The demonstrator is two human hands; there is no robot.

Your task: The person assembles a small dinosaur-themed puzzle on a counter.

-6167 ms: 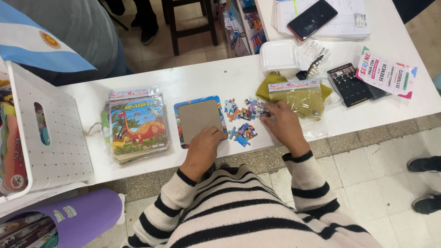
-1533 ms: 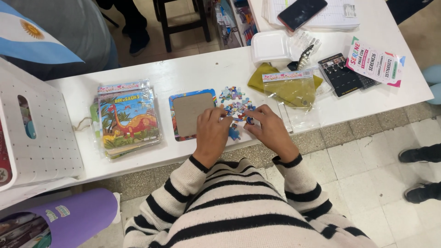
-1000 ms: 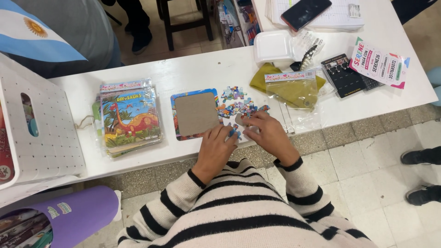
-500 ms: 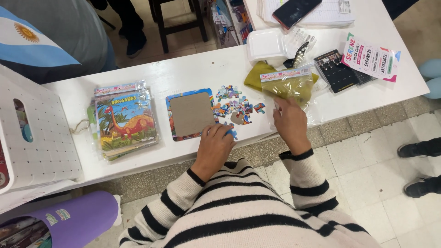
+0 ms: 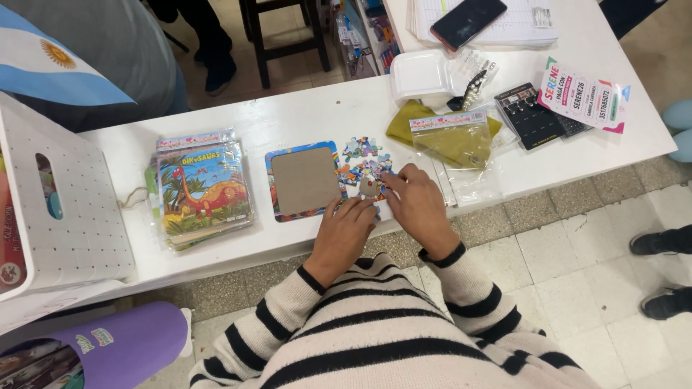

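The empty puzzle tray (image 5: 304, 180), a blue-bordered frame with bare cardboard in its middle, lies flat on the white table (image 5: 303, 115) straight in front of the person, so both hands reach it without stretching; the loose puzzle pieces (image 5: 362, 160) sit in a small heap just beside its right edge, kept close for sorting. The left hand (image 5: 344, 232) rests at the tray's lower right corner, fingers curled down, seemingly steadying it; the right hand (image 5: 416, 205) lies over the near side of the heap, fingertips bent onto a piece, though whether it actually pinches one I cannot tell. A stack of bagged dinosaur puzzles (image 5: 203, 189) waits to the left; a clear bag with olive cloth (image 5: 448, 137) lies to the right.
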